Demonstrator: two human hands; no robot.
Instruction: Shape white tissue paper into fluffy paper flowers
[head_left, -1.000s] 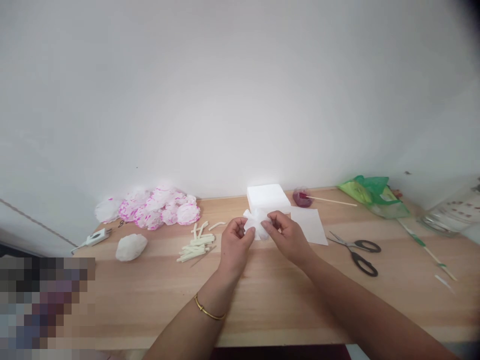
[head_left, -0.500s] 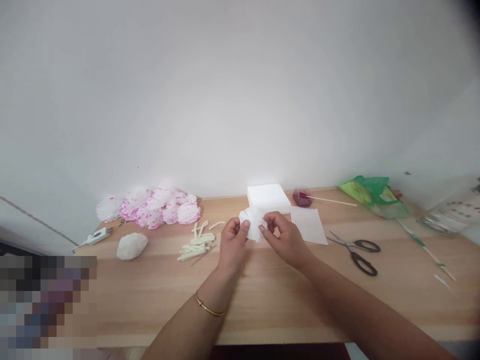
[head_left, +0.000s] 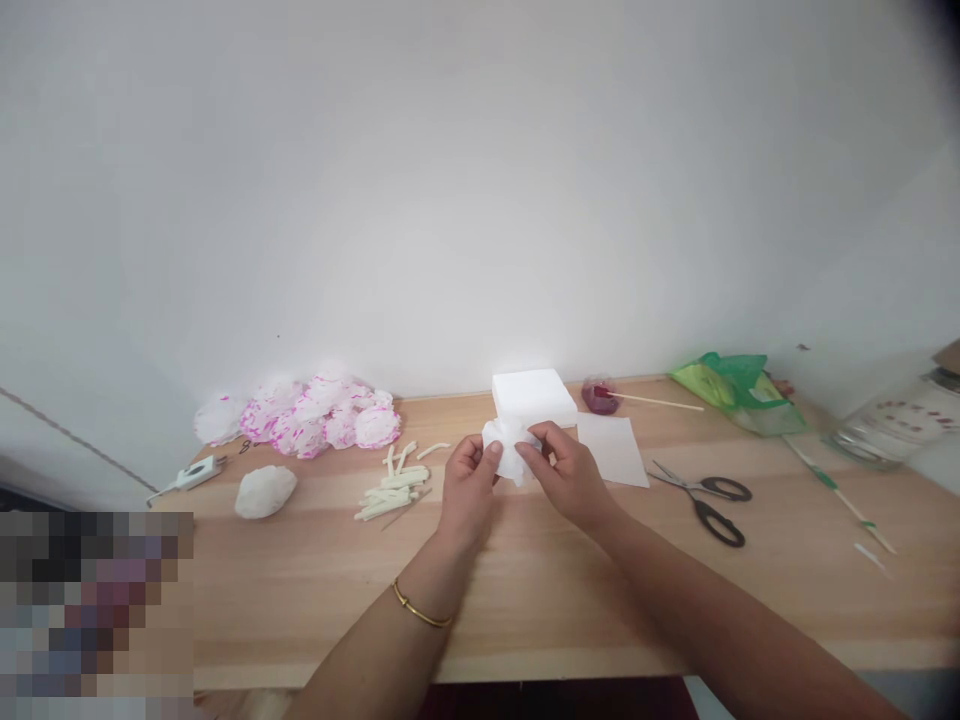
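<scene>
A white tissue paper flower [head_left: 511, 450] with ruffled layers is held over the middle of the wooden table [head_left: 570, 600]. My left hand [head_left: 471, 478] pinches its left side between thumb and fingers. On the opposite side, my right hand [head_left: 564, 468] is closed on the edge of the paper with thumb and forefinger. Just behind the hands lies a stack of white tissue paper [head_left: 534, 393]. To its right a flat white sheet [head_left: 613, 450] rests near my right hand. Short cream-coloured twisted pieces [head_left: 395, 490] lie in a pile left of my left hand.
Pink-edged paper flowers [head_left: 304, 415] are heaped at the back left, near a white paper ball [head_left: 266, 491] and a white plugged device [head_left: 196, 474]. On the right are black-handled scissors [head_left: 712, 495], a dark red bowl [head_left: 601, 397], green plastic [head_left: 739, 390] and a glass jar [head_left: 889, 425].
The paper between my hands has been shifted slightly and its ruffles look fuller. My fingers keep their pinch. The view has turned a little to the right.
</scene>
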